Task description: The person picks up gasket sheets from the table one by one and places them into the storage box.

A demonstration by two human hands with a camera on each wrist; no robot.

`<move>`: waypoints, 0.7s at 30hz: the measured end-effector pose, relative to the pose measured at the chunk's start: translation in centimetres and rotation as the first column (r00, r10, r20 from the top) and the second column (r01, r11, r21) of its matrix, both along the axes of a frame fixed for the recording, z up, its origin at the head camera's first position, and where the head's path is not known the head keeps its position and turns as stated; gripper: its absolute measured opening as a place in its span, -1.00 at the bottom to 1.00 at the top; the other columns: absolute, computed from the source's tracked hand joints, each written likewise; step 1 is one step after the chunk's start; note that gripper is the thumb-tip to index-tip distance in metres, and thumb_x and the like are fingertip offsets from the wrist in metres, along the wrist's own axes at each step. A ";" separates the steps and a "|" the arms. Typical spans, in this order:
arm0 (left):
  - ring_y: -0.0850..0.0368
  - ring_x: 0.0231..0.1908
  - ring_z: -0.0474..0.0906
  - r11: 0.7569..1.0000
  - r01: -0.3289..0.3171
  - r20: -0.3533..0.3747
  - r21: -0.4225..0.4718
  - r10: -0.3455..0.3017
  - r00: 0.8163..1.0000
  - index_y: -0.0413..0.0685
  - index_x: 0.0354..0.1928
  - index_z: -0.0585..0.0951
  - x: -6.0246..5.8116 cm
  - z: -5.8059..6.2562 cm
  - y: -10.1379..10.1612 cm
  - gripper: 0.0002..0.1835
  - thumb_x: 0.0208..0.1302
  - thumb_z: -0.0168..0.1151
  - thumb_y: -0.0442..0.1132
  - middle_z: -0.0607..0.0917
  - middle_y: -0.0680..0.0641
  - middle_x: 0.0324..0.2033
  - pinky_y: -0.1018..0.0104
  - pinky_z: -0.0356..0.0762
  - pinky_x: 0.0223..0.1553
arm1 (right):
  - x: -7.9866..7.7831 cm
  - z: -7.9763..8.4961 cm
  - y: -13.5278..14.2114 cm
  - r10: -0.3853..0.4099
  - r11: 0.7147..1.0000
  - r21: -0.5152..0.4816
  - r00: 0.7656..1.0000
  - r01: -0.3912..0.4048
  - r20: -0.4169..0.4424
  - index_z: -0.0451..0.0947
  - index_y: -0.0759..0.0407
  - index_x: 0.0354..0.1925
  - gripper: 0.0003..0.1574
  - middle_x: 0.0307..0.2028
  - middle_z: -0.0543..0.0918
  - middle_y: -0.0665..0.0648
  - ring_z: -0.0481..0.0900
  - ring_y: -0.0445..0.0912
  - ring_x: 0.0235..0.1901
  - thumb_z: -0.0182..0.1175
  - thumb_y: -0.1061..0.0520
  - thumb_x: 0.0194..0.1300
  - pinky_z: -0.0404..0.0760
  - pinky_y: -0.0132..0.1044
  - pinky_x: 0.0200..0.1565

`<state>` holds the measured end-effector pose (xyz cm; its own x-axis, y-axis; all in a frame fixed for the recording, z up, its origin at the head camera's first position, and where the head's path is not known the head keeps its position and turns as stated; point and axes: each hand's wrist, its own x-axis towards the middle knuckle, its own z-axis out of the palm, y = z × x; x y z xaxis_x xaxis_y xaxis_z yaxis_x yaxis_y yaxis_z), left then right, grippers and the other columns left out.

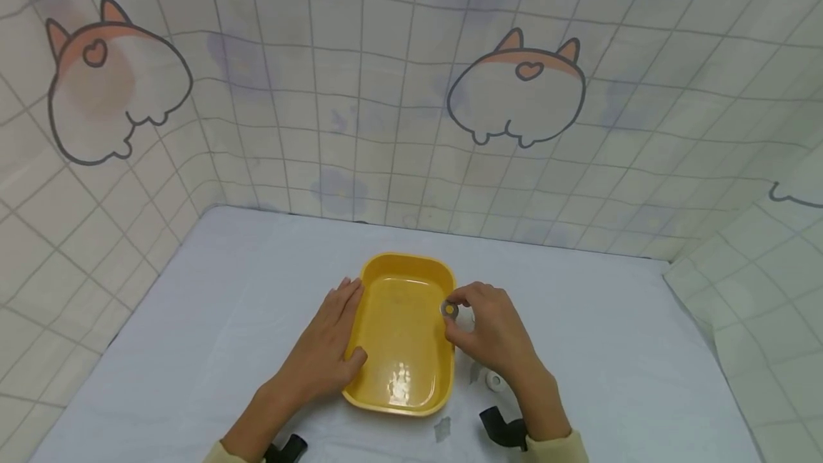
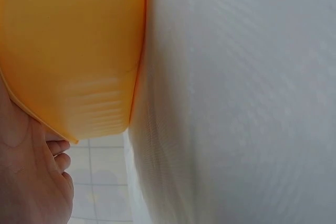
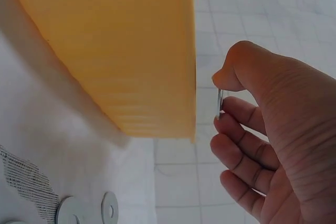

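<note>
A yellow plastic tray [image 1: 400, 327] with rounded corners lies on the white table; its inside is bare. My left hand [image 1: 321, 356] rests along its left rim, fingers straight and thumb over the edge. Over the right rim, my right hand [image 1: 491, 327] pinches a metal washer [image 3: 219, 103] between thumb and fingertips. The washer faces the head camera and shows edge-on in the right wrist view, beside the tray's outer wall. Below the right hand, a flat washer [image 3: 66, 208] lies on the table, with a smaller washer [image 3: 105, 203] near it.
A pale ring [image 1: 494, 381] lies by the right wrist. Black curved pieces [image 1: 503, 431] sit at both wrists. A grey patch [image 1: 442, 429] marks the cloth before the tray. Grid-patterned curtain [image 1: 386, 91] surrounds the table's back and sides.
</note>
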<state>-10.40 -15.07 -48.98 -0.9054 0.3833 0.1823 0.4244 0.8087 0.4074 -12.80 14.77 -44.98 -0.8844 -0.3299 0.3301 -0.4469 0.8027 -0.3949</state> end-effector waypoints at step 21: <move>-0.02 0.73 -0.13 1.000 -0.003 0.023 0.002 0.003 1.000 -0.20 0.70 -0.01 0.0 0.0 0.1 0.02 0.27 0.21 -0.15 0.06 -0.13 0.70 0.13 -0.22 0.77 | -1.1 1.2 -0.7 0.083 0.994 0.077 0.996 -0.081 -0.025 0.75 0.11 -0.12 -0.71 -0.19 0.76 0.01 0.66 -0.04 -0.15 0.47 0.05 0.21 0.71 -0.05 0.15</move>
